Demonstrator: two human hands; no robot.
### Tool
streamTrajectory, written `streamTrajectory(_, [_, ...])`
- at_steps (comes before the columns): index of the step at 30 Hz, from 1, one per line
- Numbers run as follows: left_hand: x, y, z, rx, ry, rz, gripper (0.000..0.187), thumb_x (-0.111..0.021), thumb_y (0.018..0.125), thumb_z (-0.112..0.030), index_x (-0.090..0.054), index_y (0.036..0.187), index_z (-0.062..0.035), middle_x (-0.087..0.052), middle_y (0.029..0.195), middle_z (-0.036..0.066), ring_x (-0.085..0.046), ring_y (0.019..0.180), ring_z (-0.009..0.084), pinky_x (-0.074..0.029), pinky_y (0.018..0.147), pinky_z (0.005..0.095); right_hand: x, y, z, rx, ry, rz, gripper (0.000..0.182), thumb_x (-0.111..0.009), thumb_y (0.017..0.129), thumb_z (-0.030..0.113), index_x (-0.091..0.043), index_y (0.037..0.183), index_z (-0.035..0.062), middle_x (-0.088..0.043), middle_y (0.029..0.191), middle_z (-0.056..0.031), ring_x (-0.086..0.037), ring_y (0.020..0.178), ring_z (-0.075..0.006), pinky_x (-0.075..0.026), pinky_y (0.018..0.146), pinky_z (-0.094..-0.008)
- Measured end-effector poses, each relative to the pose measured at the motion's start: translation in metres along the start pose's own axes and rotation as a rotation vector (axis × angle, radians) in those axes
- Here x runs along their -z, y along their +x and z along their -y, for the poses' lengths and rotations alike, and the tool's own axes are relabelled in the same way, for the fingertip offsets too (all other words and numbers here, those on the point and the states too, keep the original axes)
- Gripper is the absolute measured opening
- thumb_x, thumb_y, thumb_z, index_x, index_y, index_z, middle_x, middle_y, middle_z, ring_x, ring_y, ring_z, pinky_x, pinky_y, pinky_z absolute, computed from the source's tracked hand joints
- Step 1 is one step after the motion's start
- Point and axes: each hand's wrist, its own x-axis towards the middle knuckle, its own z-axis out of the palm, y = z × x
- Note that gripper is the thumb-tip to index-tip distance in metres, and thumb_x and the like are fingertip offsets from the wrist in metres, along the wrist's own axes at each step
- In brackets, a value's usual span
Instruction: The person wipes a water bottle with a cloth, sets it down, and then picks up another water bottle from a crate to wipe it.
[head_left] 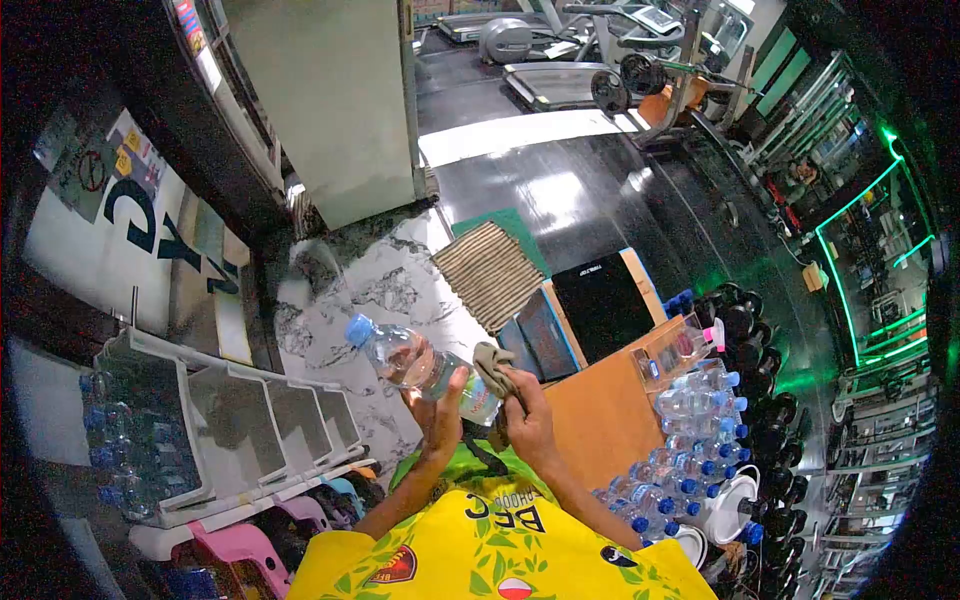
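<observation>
Left hand (440, 420) is gripping a water bottle (415, 362), fingers curled round it. Right hand (527, 418) is pinching a bunched cloth (493, 368) against the bottle's lower end.

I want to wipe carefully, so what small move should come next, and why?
Probably slide the cloth along the bottle toward its blue cap: the right hand already has the cloth near the base end, the left hand supports the lower half, and the cap end is uncovered.
</observation>
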Motion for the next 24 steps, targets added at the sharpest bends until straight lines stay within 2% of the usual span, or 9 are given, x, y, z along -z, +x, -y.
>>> streamTrajectory(4, [0.005,-0.002,-0.018,0.077,-0.004,0.079,0.060,-0.061,0.062,-0.003,-0.053,0.120,-0.0174,-0.048,0.121,0.019,-0.046,0.108,0.0370,-0.027,0.096,0.0518,-0.003,0.002,-0.033,-0.315,0.262,0.085,0.030,-0.045,0.093,0.016,-0.052,0.119,0.0022,-0.059,0.108,-0.0070,-0.056,0.097,-0.0152,-0.042,0.087,-0.0255])
streamTrajectory(6, [-0.007,0.008,-0.074,0.411,-0.347,-0.178,0.062,-0.063,0.064,-0.004,-0.050,0.122,-0.0191,-0.046,0.124,0.019,-0.046,0.109,0.0378,-0.029,0.096,0.0499,0.000,0.003,-0.049,-0.532,0.500,0.158,0.032,-0.046,0.093,0.020,-0.052,0.119,0.0025,-0.059,0.108,-0.0068,-0.057,0.095,-0.0141,-0.044,0.084,-0.0257])
streamTrajectory(7, [-0.009,0.005,-0.068,0.411,-0.346,-0.177,0.062,-0.063,0.064,-0.004,-0.050,0.122,-0.0191,-0.046,0.124,0.019,-0.046,0.109,0.0378,-0.029,0.096,0.0499,0.002,0.004,-0.049,-0.749,0.739,0.238,0.034,-0.047,0.094,0.024,-0.052,0.120,0.0029,-0.060,0.108,-0.0067,-0.057,0.094,-0.0130,-0.046,0.082,-0.0259])
streamTrajectory(9, [-0.012,-0.003,-0.043,0.184,-0.358,-0.243,0.041,-0.073,0.071,-0.015,-0.050,0.102,0.0004,-0.054,0.107,0.011,-0.054,0.090,0.0150,-0.045,0.079,0.0321,0.007,-0.005,-0.027,-0.936,0.769,0.250,0.036,-0.045,0.095,0.028,-0.050,0.123,0.0056,-0.060,0.111,-0.0077,-0.058,0.097,-0.0139,-0.048,0.083,-0.0283])
streamTrajectory(11, [0.003,0.000,-0.017,0.002,-0.064,-0.055,0.048,-0.071,0.070,-0.010,-0.048,0.111,-0.0029,-0.051,0.112,0.013,-0.052,0.097,0.0206,-0.042,0.084,0.0357,0.004,-0.010,-0.002,-1.156,0.973,0.260,0.035,-0.042,0.096,0.029,-0.050,0.122,0.0069,-0.060,0.112,-0.0086,-0.059,0.097,-0.0160,-0.049,0.084,-0.0314])
streamTrajectory(13, [0.003,0.003,-0.030,-0.177,0.226,0.140,0.057,-0.069,0.069,-0.005,-0.046,0.121,-0.0062,-0.049,0.118,0.014,-0.051,0.104,0.0262,-0.040,0.089,0.0394,-0.012,-0.030,-0.052,-1.089,1.263,0.247,0.033,-0.039,0.097,0.027,-0.050,0.122,0.0085,-0.059,0.114,-0.0087,-0.060,0.098,-0.0173,-0.051,0.084,-0.0344])
streamTrajectory(15, [-0.011,0.005,-0.066,0.117,-0.363,-0.141,0.052,-0.070,0.071,-0.005,-0.047,0.117,-0.0011,-0.050,0.117,0.013,-0.053,0.100,0.0220,-0.041,0.088,0.0383,-0.010,-0.021,-0.026,-1.006,1.192,0.092,0.031,-0.039,0.097,0.022,-0.049,0.124,0.0096,-0.059,0.115,-0.0080,-0.060,0.097,-0.0167,-0.051,0.083,-0.0342])
streamTrajectory(22, [-0.008,-0.006,-0.027,0.105,-0.251,0.031,0.050,-0.069,0.073,-0.006,-0.045,0.116,-0.0035,-0.054,0.113,0.011,-0.054,0.098,0.0186,-0.045,0.084,0.0357,-0.007,-0.028,-0.027,-0.862,1.179,0.039,0.035,-0.043,0.096,0.016,-0.043,0.130,0.0088,-0.057,0.118,-0.0066,-0.059,0.100,-0.0177,-0.051,0.085,-0.0326])
streamTrajectory(24, [-0.008,-0.003,-0.022,0.079,-0.257,0.011,0.063,-0.073,0.069,-0.007,-0.036,0.120,-0.0040,-0.051,0.108,0.010,-0.055,0.090,0.0178,-0.047,0.080,0.0325,-0.002,-0.026,-0.017,-0.883,1.110,0.004,0.038,-0.044,0.096,0.017,-0.041,0.133,0.0084,-0.056,0.120,-0.0067,-0.058,0.102,-0.0179,-0.050,0.086,-0.0322])
